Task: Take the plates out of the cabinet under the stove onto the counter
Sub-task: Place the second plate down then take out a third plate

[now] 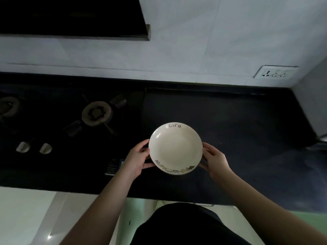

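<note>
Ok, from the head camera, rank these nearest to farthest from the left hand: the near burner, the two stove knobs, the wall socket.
From the left hand, which holds the plate's left edge:
1. Near burner, up and left.
2. Stove knobs, far left on the stove front.
3. Wall socket, upper right on the wall.

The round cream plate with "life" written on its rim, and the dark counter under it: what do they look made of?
The round cream plate looks like glazed ceramic: a bright glint on its upper left rim, printed lettering and a gold-toned pattern. The dark counter looks like matte stone or laminate, showing almost no reflection; which one, I cannot tell.
</note>
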Demonstrator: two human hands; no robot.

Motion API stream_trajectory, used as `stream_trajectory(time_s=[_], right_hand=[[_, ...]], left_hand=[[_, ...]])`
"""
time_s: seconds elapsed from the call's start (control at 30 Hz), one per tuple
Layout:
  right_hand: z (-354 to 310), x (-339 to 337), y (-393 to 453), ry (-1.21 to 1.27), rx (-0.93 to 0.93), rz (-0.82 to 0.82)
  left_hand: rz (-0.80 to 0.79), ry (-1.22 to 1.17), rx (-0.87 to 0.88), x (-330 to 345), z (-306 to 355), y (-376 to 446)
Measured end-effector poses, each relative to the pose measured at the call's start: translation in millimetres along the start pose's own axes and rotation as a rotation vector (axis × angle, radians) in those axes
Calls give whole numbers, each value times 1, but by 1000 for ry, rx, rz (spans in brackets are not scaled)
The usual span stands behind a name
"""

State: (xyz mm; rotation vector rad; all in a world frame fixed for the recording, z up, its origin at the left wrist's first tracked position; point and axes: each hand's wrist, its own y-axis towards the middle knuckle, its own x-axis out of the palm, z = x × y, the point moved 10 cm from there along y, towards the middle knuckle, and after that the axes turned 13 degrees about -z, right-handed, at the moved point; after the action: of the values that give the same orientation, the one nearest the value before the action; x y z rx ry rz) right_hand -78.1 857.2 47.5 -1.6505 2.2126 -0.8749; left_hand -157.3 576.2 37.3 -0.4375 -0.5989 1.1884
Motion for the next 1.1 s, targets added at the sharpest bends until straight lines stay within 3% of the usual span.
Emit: stream_trajectory(time_s=[1.1], right_hand=[[-1,-8,75,-6,56,132]], left_hand=[[41,66,-66,-17,2,92]])
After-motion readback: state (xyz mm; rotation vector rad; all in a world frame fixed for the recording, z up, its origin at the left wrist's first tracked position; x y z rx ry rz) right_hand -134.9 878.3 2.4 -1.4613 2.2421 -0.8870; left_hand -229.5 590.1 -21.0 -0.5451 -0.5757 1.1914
